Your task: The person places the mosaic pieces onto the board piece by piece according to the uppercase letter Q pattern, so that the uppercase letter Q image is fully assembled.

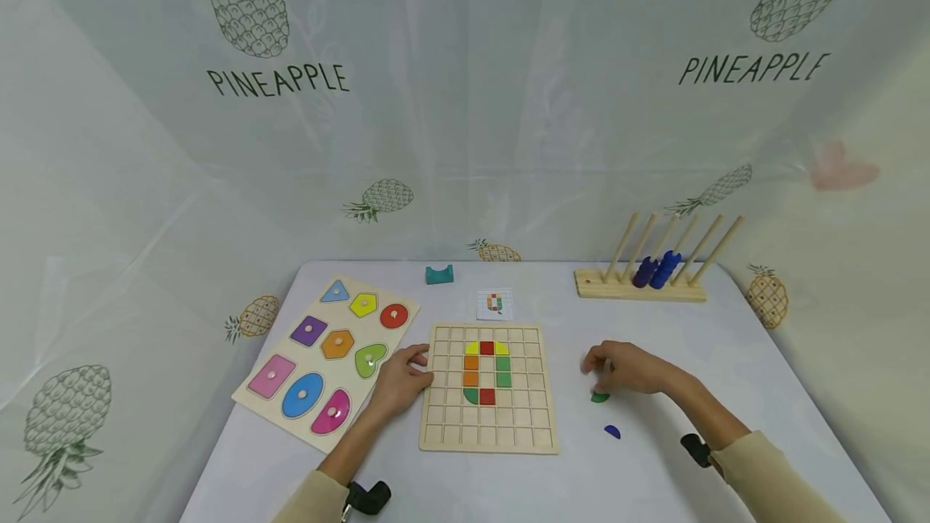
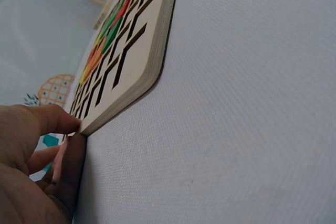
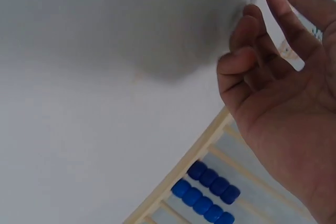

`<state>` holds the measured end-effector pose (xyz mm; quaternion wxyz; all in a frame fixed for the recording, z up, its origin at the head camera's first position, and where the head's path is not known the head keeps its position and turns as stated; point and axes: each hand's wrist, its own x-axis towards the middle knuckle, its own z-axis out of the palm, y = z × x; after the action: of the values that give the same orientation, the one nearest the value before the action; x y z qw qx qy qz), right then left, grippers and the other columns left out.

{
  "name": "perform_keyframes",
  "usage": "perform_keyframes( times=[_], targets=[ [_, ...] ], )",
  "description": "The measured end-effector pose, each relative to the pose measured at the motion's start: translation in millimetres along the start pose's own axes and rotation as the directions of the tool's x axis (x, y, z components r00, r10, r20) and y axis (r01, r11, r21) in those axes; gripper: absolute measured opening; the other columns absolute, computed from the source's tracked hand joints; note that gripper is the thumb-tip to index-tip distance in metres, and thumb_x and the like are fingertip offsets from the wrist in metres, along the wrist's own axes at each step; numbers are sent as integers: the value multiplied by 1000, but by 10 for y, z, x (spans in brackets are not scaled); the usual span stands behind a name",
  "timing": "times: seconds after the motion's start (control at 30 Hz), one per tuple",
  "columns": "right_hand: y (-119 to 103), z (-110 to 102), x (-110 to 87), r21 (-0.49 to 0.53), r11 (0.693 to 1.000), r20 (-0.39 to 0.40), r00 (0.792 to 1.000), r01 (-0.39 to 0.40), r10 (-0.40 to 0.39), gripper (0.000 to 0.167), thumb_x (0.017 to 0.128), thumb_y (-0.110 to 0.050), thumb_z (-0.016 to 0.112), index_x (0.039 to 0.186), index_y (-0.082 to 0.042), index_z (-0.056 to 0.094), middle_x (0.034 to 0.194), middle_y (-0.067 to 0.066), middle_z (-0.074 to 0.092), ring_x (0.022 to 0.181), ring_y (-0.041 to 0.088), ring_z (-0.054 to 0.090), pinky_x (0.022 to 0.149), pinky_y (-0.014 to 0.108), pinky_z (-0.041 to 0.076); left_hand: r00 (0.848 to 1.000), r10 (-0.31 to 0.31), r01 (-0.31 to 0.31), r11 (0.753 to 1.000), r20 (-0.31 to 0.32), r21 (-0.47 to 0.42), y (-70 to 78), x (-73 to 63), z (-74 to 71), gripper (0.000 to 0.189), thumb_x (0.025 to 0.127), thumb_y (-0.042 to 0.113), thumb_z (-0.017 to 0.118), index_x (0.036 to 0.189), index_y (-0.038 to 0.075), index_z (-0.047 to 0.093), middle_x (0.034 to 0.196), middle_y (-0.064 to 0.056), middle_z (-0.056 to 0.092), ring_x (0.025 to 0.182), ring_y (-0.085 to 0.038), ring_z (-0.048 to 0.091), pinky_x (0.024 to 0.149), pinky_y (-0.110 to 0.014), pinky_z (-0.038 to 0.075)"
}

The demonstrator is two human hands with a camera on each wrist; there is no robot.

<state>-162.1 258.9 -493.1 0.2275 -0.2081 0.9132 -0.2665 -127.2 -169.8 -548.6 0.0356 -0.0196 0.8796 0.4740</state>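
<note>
In the head view, my left hand point(image 1: 401, 382) holds the left edge of a wooden grid board point(image 1: 450, 430), thumb and fingertips against its rim. The left wrist view shows these fingers point(image 2: 52, 120) at the board's corner. Red, orange, yellow and green tiles point(image 1: 487, 348) form a ring on the board. My right hand point(image 1: 630, 367) hovers over the table right of the board, fingers loosely bent. Just below its fingertips lies a green rounded piece point(image 1: 599, 398), with a blue half-round piece point(image 1: 613, 432) nearer me. In the right wrist view, no piece is clearly seen within the fingers point(image 3: 236, 62).
A small pattern card point(image 1: 495, 304) lies behind the board, near a teal block point(image 1: 439, 274). On the left is a shape puzzle board point(image 1: 324, 378) with knobbed pieces. A peg stand point(image 1: 639, 288) with blue beads stands at the back right.
</note>
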Motion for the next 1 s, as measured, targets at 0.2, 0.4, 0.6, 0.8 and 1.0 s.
perform_keyframes(
  times=[0.2, 0.4, 0.6, 0.8, 1.0],
  targets=[
    [156, 61, -54, -62, 998, 16, 1000, 25, -24, 26, 79, -11, 83, 96, -20, 65, 92, -3, 53, 87, 17, 47, 75, 30, 43, 1000, 2, -2, 1000, -4, 9, 8, -2, -5, 51, 83, 9, 76, 133, 6, 63, 100, -3, 63, 84, -13, 67, 70, -30, 54],
    [138, 82, -48, -57, 995, 9, 997, 76, -76, 23, 82, -9, 79, 96, -22, 67, 92, -2, 54, 87, 17, 47, 75, 29, 44, 1000, -8, 8, 1000, -2, 0, 8, -10, -5, 51, 84, 9, 76, 133, 5, 62, 101, -4, 63, 84, -14, 67, 69, -29, 54],
    [106, 91, -29, -49, 995, 10, 996, 85, -84, 22, 83, -7, 77, 94, -25, 69, 90, -2, 54, 87, 18, 48, 73, 29, 43, 1000, -16, 16, 1000, -10, 3, 4, -6, 12, 51, 84, 11, 76, 133, 7, 63, 100, -2, 63, 84, -13, 67, 69, -27, 54],
    [88, 107, -18, -15, 997, 19, 997, 76, -76, 21, 84, -5, 76, 94, -21, 67, 91, -2, 55, 87, 18, 50, 73, 28, 45, 1000, -11, 11, 1000, -10, 6, 0, 2, 12, 50, 84, 11, 76, 132, 7, 63, 99, -1, 62, 84, -13, 67, 68, -26, 54],
    [88, 136, 5, 35, 994, 45, 993, 105, -107, 19, 85, -6, 75, 93, -17, 63, 88, -3, 59, 83, 14, 53, 70, 27, 45, 1000, 5, -5, 1000, -7, 1, -13, 4, 9, 51, 83, 10, 77, 131, 6, 64, 99, -2, 63, 84, -13, 67, 69, -28, 54]
  ],
)
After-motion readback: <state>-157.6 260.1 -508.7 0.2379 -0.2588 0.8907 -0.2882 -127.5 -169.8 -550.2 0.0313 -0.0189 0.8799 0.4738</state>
